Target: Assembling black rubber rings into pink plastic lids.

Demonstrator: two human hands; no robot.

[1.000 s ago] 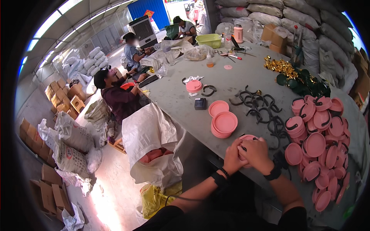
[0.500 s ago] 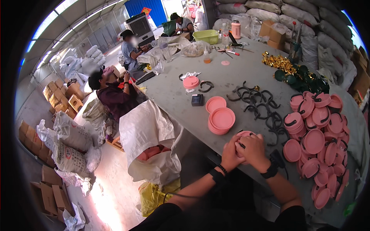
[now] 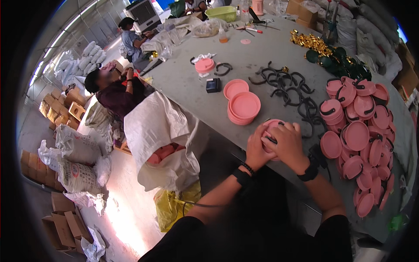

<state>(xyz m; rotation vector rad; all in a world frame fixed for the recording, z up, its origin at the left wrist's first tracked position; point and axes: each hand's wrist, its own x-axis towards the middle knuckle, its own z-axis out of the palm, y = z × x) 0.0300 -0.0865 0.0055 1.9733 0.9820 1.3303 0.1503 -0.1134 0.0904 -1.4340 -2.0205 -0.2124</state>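
Note:
Both of my hands close around a round pink lid (image 3: 273,123) at the near edge of the table. My left hand (image 3: 256,150) grips its left side. Across its top, my right hand (image 3: 288,144) presses on a black curved handle (image 3: 271,139), mostly hidden under the fingers. Just left of the hands sits a short stack of pink lids (image 3: 245,106), with another pink lid (image 3: 235,87) behind it. Loose black handles (image 3: 297,94) lie in a tangled group beyond my hands. To the right is a large heap of pink lids (image 3: 355,135), several with black handles fitted.
Gold parts (image 3: 310,41) and dark green lids (image 3: 331,59) are piled at the far right. A small black box (image 3: 213,85) stands on the table (image 3: 192,87). An open white sack (image 3: 161,131) with pink pieces inside stands left. Co-workers (image 3: 120,89) sit along the left side.
The view has tilted downward, so the table's things appear higher. My hands still hold the pink lid; the right fingers are now raised and more spread over its top.

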